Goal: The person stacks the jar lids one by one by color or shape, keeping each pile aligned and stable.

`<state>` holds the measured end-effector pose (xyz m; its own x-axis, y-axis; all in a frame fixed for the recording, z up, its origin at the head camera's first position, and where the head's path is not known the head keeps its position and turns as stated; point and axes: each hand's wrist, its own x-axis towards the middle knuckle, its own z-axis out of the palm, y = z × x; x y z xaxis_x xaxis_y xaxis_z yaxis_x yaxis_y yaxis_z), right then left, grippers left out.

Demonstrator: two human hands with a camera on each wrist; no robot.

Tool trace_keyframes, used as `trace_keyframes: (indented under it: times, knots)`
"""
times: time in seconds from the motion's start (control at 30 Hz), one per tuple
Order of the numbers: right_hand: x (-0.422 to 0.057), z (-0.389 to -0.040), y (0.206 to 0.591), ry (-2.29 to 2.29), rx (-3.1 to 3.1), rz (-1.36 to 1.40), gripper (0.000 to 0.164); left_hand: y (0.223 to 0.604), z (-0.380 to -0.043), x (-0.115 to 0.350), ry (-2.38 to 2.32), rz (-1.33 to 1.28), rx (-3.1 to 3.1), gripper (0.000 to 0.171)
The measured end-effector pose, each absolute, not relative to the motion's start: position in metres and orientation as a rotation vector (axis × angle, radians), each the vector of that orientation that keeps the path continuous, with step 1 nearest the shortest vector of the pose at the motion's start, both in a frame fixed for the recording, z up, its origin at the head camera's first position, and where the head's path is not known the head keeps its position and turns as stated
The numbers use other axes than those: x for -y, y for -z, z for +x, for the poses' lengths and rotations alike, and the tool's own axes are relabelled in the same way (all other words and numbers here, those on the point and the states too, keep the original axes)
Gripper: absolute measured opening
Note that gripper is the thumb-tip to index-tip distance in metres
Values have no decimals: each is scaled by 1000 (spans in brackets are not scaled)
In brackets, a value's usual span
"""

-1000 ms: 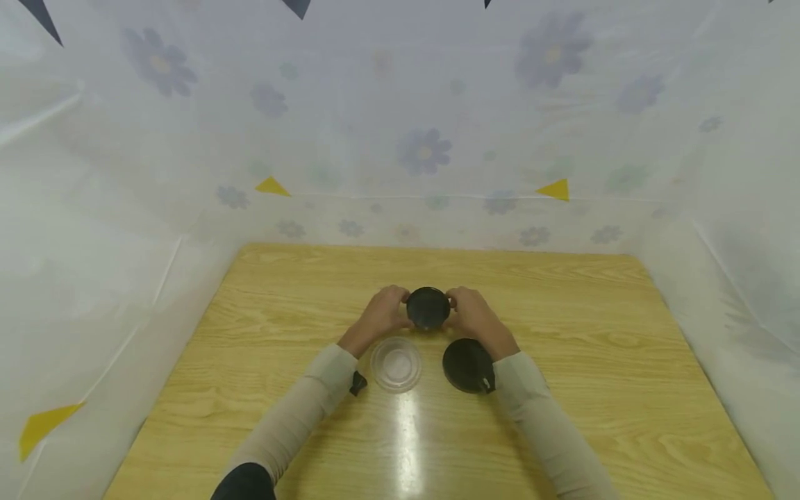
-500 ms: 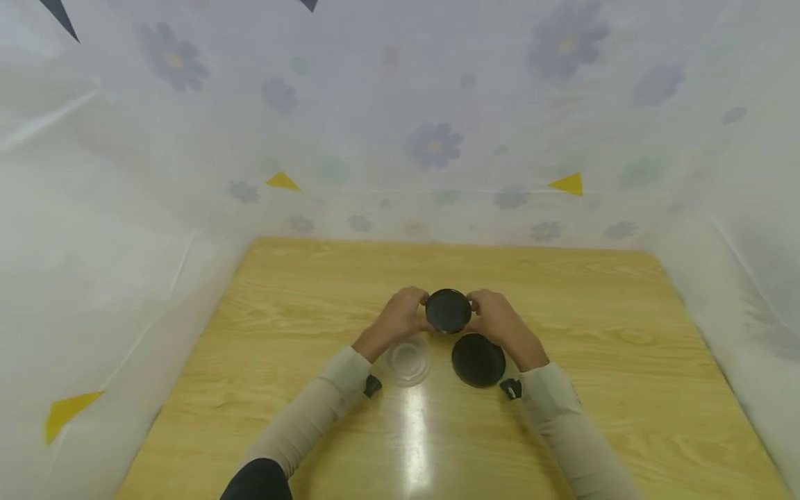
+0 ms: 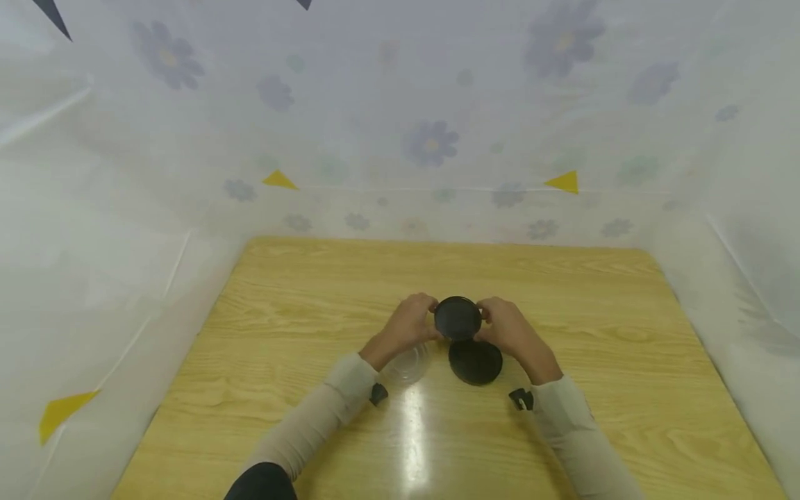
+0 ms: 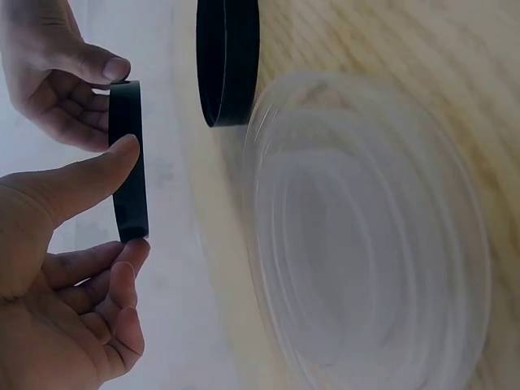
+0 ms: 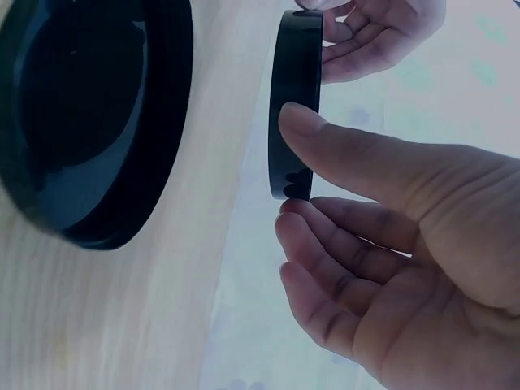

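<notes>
Both hands hold a small, shallow black round lid (image 3: 457, 318) raised above the table, tilted so its round face shows in the head view. My left hand (image 3: 407, 326) pinches its left edge between thumb and fingertips. On the opposite edge, my right hand (image 3: 514, 335) grips it the same way. In the right wrist view the lid's thin rim (image 5: 292, 97) stands edge-on under the thumb. Just nearer to me lies a larger black round dish (image 3: 476, 364), its raised rim upward. Left of it, partly behind the left wrist, is a clear plastic round lid (image 4: 357, 236).
The wood-grain table (image 3: 300, 292) is ringed by pale, flower-patterned sheeting (image 3: 350, 139) at the back and sides. Yellow triangular pieces (image 3: 562, 182) mark the sheeting. A strip of glare lies on the near tabletop.
The held black lid and both hands have come slightly nearer and to the right, so the lid now overlaps the far edge of the larger black dish in the head view.
</notes>
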<state>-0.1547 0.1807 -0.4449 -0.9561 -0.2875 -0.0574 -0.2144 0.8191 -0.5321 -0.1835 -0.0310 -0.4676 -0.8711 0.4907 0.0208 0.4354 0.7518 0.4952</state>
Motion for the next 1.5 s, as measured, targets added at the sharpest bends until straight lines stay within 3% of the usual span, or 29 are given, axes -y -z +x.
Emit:
trace_keyframes:
  times: [0.4, 0.63, 0.93, 1.5]
  knots:
    - [-192, -139, 453, 748, -2831, -346, 50, 475, -168, 18, -699, 767, -2804, 54]
    - [-195, -130, 463, 767, -2829, -340, 45, 482, -161, 15, -638, 780, -2811, 55]
    - [-196, -120, 469, 750, -2822, -296, 53, 489, -153, 12, -634, 798, -2804, 51]
    - [-199, -112, 473, 736, -2808, -241, 53, 494, -148, 4, -548, 824, -2807, 53]
